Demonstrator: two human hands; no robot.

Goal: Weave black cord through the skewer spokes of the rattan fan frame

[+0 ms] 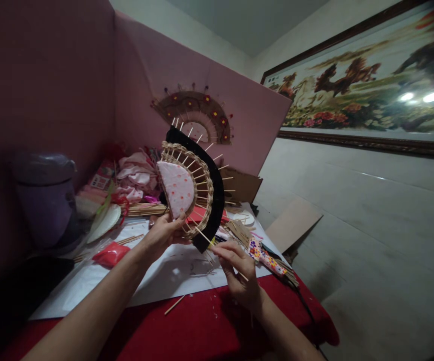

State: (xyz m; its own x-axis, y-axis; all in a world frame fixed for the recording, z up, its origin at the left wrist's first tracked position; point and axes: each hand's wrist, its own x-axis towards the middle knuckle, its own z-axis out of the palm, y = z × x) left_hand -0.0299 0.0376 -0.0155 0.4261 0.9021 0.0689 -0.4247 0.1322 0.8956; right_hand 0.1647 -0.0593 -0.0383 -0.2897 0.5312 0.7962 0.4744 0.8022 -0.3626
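Note:
My left hand (166, 230) is closed on the lower edge of a half-round fan craft (205, 175), tilted up above the table. Its core is a white half-disc with red spots (178, 188). Thin wooden sticks radiate from it through a braided cord band (208, 175) and a black cloth band (217, 193), their tips jutting past the black. At the lower end of the black band, my right hand (237, 265) pinches a thin wooden stick (203, 234) that slants down through the fingers.
A finished-looking fan with flowers (201, 103) hangs on the pink panel (137, 75). White paper (156, 281) covers part of the red tablecloth (149, 331). Around lie stick bundles (141, 209), a red packet (110, 254), pink cloth (136, 173) and a lidded bin (45, 195).

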